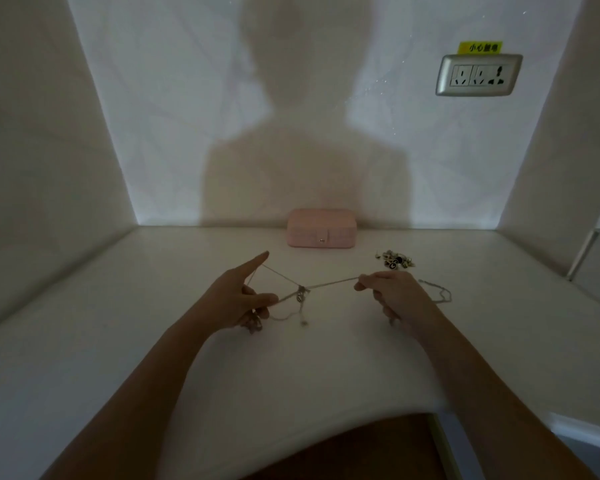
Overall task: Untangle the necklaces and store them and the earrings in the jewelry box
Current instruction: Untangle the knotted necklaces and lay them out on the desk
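Observation:
Tangled thin necklaces (pixel 302 291) are stretched above the white table between both hands, with a knot in the middle and loose ends dangling below it. My left hand (pixel 238 299) holds one side: a strand loops over the pointing index finger and the thumb and other fingers pinch more chain, with a bunch hanging under the palm. My right hand (pixel 388 289) pinches the other end of the strand. A closed pink jewelry box (pixel 321 227) stands against the back wall. A small pile of earrings (pixel 394 260) lies to the right of the box.
Another thin chain (pixel 439 292) lies on the white table (pixel 153 306) just right of my right hand. A wall socket (pixel 478 75) is mounted high on the back wall. Side walls close in the table on left and right. The table's front edge curves inward.

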The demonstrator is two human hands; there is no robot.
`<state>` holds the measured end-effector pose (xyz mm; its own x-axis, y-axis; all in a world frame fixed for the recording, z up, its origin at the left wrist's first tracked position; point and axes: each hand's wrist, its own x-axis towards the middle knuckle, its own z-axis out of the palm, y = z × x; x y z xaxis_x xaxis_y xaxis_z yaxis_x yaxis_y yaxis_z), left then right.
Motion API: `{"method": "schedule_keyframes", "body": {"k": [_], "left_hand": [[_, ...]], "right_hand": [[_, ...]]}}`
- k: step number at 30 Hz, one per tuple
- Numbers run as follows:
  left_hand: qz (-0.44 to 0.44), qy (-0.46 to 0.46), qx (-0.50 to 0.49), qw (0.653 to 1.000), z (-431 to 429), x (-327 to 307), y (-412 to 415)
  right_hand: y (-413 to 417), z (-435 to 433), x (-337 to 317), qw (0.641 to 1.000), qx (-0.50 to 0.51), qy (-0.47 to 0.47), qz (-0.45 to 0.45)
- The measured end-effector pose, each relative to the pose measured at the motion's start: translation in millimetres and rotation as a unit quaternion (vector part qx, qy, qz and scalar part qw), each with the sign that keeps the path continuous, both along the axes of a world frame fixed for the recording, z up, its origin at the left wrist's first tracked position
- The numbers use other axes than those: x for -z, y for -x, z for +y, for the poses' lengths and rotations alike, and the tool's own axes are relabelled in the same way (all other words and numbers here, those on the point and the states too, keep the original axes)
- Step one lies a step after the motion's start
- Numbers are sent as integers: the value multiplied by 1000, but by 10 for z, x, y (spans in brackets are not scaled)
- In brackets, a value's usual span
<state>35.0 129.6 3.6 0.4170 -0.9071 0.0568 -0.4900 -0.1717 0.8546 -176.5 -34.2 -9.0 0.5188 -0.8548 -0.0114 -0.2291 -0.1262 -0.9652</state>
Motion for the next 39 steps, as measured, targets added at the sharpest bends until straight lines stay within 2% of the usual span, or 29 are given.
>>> {"method": "schedule_keyframes", "body": {"k": [3,6,8,11,13,16,20,23,26,28,30,35,39], "left_hand": [[-6,-3,21,1000,-28,41,42],[6,11,8,1000,-80,98,71],[32,27,-3,999,-101,122,109],[15,32,9,999,-119,142,154],[-8,32,14,999,-132,142,157],[-26,49,12,998,-137,126,151],[-42,70,4,997,-115,69,139],[-32,84,-13,996,-109,25,104],[8,76,-50,996,-113,21,19],[25,39,-63,997,-116,36,-25],[26,-4,-62,998,-127,50,-30],[-41,-68,-47,996,-156,31,-28],[-46,-132,-32,990,-119,22,-40]], "right_hand": [[25,-100,-53,995,24,47,86],[48,-204,-107,975,22,80,206],[54,-264,-136,956,-12,103,274],[12,-269,-176,932,-103,153,312],[-81,-220,-208,920,-167,206,289],[-317,-69,-239,920,-257,208,210],[-667,21,-252,882,-331,241,233],[-829,33,-279,876,-377,214,212],[-882,26,-256,888,-415,135,145],[-889,23,-201,905,-412,58,89],[-887,12,-159,916,-393,38,67],[-859,-40,-143,930,-359,73,32],[-829,-18,-188,933,-326,138,64]]}}
